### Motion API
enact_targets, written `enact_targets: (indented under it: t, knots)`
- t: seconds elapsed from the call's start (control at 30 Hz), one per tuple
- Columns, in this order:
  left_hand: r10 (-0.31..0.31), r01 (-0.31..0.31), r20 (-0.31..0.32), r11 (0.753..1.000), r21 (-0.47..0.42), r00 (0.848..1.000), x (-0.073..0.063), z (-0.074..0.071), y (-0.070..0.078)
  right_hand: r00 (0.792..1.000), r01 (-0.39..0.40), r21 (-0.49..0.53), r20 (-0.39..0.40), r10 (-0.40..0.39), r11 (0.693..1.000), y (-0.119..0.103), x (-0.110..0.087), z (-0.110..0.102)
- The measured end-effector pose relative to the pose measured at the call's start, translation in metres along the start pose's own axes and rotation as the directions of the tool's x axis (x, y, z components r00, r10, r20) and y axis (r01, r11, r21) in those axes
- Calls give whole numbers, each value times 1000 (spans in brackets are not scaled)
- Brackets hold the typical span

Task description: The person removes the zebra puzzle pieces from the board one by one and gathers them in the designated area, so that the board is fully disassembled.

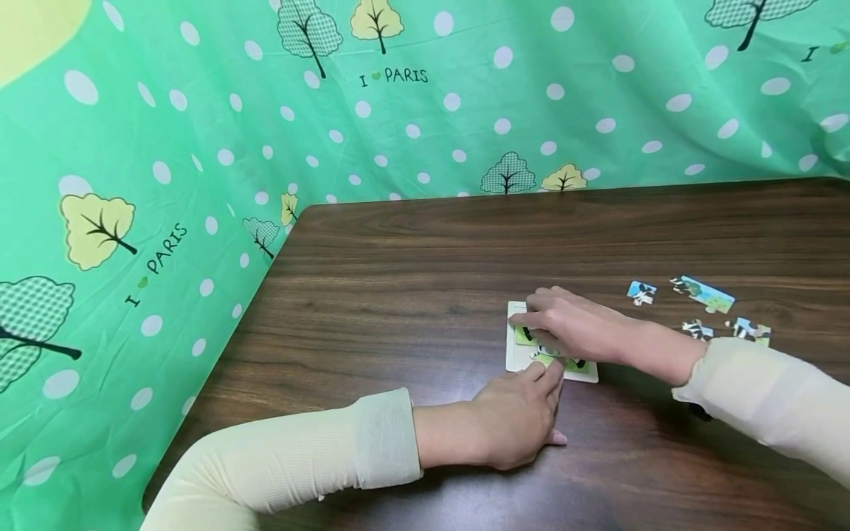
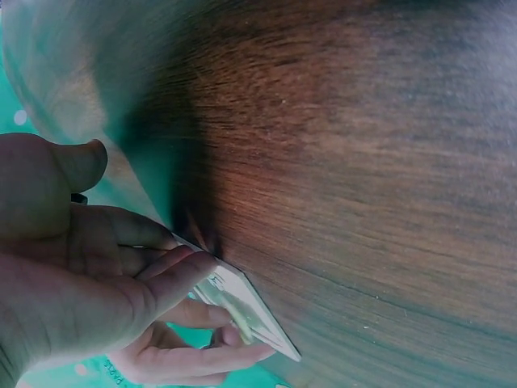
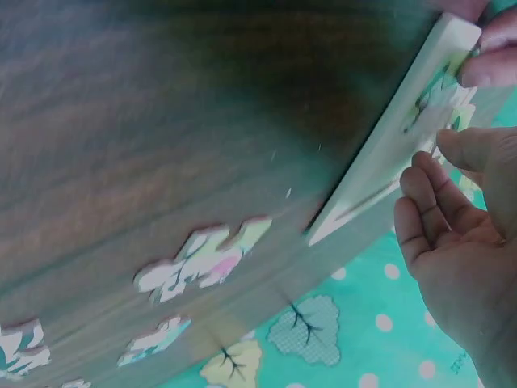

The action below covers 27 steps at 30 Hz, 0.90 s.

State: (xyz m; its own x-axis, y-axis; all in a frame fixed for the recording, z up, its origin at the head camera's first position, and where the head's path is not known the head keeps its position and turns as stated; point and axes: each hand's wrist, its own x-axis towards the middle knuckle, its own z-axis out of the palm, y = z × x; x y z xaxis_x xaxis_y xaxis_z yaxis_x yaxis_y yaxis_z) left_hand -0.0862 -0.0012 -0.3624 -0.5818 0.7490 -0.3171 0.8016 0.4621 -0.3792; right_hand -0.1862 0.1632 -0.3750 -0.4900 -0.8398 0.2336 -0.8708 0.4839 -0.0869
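A small white-framed puzzle board (image 1: 520, 361) lies on the table with green puzzle pieces (image 1: 576, 366) in its tray. My left hand (image 1: 516, 417) reaches to the near edge, and its extended fingertips (image 2: 194, 273) rest on the frame and the piece there. Over the far part of the board, my right hand (image 1: 579, 322) bends down with its thumb (image 3: 460, 147) low at the tray. Between its thumb and fingers it pinches a puzzle piece (image 2: 239, 321), largely covered by the hand. Much of the board's picture is hidden under both hands.
Loose puzzle pieces lie right of the board: a small blue one (image 1: 642, 293), a joined blue-and-green strip (image 1: 707, 293), and further pieces (image 1: 749, 331) close to the right sleeve (image 1: 764, 391). A green dotted curtain (image 1: 412, 155) hangs behind the dark wooden table (image 1: 398, 280).
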Motion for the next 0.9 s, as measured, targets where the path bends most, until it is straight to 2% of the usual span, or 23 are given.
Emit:
enact_targets:
  t: [0.17,0.3,0.4,0.53,0.7,0.8,0.9]
  knots:
    - [-5,5,10,1000,2,1000,0,0,0,999,-8,19,-43,8,1000,5,-6,-11]
    - [-6,6,22,1000,-9,1000,1,0,0,997,-53,51,-51,56,997,9,-22,-22]
    - [-5,6,31,1000,-10,999,1,0,-1,993,-106,40,-51,108,994,13,-42,-29]
    - [-3,3,25,1000,-1,1000,0,-1,0,987,-147,-1,-67,146,989,17,-80,-33]
    - [7,-7,23,1000,7,1000,0,-1,0,986,-94,-31,-139,89,995,18,-117,-28]
    - [8,-8,24,1000,10,1000,0,-2,1,984,-54,-40,-170,46,998,16,-129,-24]
    - [4,-4,19,1000,0,1000,0,-2,1,986,-28,-59,-167,18,998,14,-136,-22]
